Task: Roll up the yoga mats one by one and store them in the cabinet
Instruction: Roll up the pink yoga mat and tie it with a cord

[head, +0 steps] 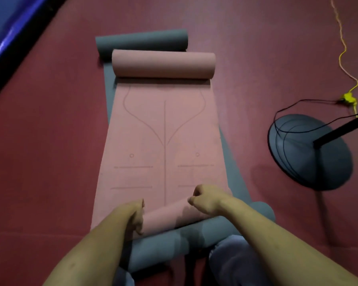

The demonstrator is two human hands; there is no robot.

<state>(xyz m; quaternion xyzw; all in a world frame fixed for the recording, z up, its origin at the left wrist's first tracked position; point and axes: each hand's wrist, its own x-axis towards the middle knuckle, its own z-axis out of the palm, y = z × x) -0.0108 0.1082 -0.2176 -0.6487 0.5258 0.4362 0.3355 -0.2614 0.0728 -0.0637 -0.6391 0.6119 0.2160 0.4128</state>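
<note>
Both forearms reach in from the bottom of the frame; the left hand (135, 216) and right hand (205, 198) curl over a small near roll of the pink yoga mat (163, 141), likely tightening it. Beneath lies a matte grey mat (232, 176), its ends curled. Smooth pink foam stretches toward top centre.

Dark red floor (50, 131) with mats and a stand on it.

A grey mat (234, 168) lies flat on the floor, curled into rolls at its far and near ends, with a pink mat (163, 131) spread on top of it. To the right stand a round dark stand base (310, 153), a black cable (298, 102) and a yellow cord (342, 56) with its plug (349, 97).
</note>
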